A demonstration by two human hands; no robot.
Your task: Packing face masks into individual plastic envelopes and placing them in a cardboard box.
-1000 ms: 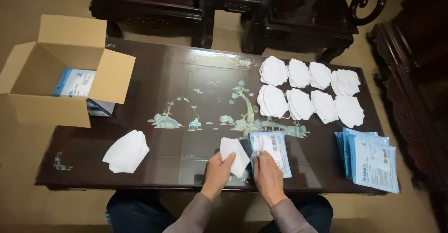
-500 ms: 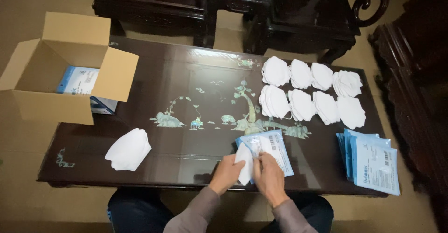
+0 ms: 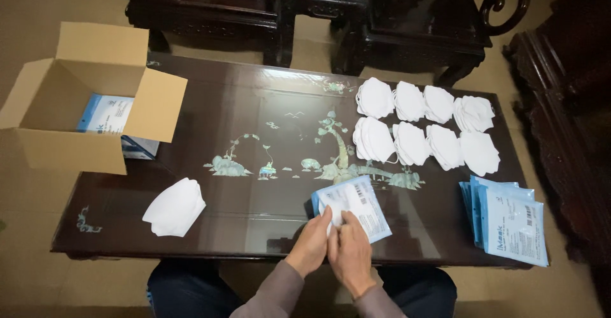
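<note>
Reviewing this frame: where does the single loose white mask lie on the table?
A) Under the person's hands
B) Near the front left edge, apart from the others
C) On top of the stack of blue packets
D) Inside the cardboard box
B: the lone white mask lies on the front left of the table, away from the rows of masks at the far right.

One second ago the left hand (image 3: 310, 245) held a white mask beside the blue packet (image 3: 351, 208). Now the mask is almost hidden behind the packet, and both hands, the right hand (image 3: 351, 254) too, are close together at its lower edge.
</note>
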